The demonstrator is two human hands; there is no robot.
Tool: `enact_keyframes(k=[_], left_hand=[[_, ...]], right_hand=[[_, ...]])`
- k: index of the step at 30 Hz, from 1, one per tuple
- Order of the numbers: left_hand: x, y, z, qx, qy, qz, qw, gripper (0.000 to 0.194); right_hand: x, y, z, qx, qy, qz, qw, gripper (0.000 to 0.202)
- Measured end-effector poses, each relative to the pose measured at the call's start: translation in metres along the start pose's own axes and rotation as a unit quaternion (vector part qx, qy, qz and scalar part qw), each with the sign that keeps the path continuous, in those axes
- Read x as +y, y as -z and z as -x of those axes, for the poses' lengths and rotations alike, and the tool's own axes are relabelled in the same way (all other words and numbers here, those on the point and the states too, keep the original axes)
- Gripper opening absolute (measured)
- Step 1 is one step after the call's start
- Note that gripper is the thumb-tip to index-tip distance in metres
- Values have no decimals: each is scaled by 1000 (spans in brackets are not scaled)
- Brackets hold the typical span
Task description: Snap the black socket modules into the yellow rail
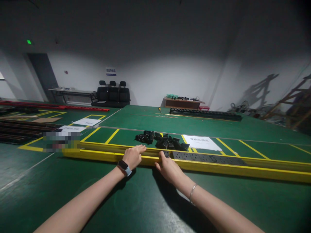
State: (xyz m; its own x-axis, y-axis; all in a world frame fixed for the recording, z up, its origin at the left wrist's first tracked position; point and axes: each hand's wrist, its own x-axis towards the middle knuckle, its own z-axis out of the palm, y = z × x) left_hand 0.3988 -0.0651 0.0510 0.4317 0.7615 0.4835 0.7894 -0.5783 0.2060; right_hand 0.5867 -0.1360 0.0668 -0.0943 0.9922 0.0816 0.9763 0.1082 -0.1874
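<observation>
A long yellow channel (97,155) lies across the green table, its open side up. Inside it sits a row of black socket modules (194,156). At the left end of that row is a single socket module (166,154) with a differently shaped outlet. My right hand (171,168) is closed at this module, fingers at its left end and thumb by the channel's front wall; the fingertips are partly hidden. Further left, my left hand (133,157) lies over the channel with its fingers stretched out. Loose black parts (167,142) are heaped just behind the channel.
A white printed sheet (202,143) lies behind the channel among yellow tape lines. Dark bars (21,131) and red rails (60,106) lie at the left. A black slotted strip (205,114) and a small yellow-handled tool (159,109) are farther back.
</observation>
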Motion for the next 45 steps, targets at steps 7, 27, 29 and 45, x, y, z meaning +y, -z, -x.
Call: enact_keyframes(k=[7, 27, 29, 45], left_hand=[[0, -3, 2, 19, -13, -11, 1000, 54], [9, -7, 4, 115, -8, -119, 986, 28], [8, -7, 4, 109, -14, -120, 987, 26], [-11, -17, 8, 172, -25, -108, 979, 34]], right_hand=[[13, -1, 3, 18, -11, 14, 1000, 40], [127, 10, 50, 93, -80, -84, 989, 62], [152, 11, 58, 95, -122, -83, 985, 64], [-19, 0, -3, 213, 211, 26, 953, 74]])
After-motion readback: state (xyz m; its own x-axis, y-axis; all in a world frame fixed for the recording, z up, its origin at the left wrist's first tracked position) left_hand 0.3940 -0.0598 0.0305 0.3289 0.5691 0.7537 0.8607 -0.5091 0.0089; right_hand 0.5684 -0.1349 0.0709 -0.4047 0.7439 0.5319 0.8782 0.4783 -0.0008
